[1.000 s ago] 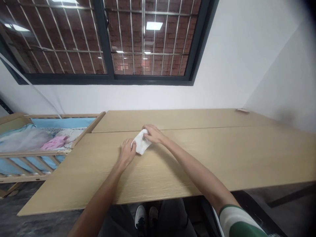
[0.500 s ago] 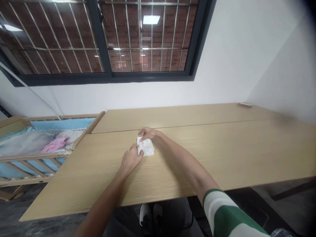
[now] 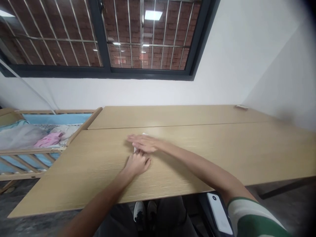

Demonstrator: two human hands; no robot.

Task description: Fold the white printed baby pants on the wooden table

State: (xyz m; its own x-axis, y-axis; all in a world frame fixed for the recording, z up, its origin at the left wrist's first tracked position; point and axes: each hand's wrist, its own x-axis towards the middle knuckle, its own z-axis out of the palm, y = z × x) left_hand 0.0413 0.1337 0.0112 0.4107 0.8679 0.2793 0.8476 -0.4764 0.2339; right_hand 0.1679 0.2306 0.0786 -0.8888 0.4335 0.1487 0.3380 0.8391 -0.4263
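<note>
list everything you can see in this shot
table: one, light wood with a seam along its length, fills the middle
white cloth: one, white, on the table, mostly hidden under the right hand
small flat object: one, pale, far right corner of the table, too small to identify
crib: one, light wood with blue lining, left of the table
pink fabric: one, pink, inside the crib among pale bedding
window: one, dark frame, on the wall above, brick and bars beyond
phone-like slab: one, white, below the table's near edge
shoes: two, dark and white, under the table
striped sleeve: one, green and white, right arm
left hand: fingers curled at the cloth's near edge
right hand: flat on the cloth
</note>
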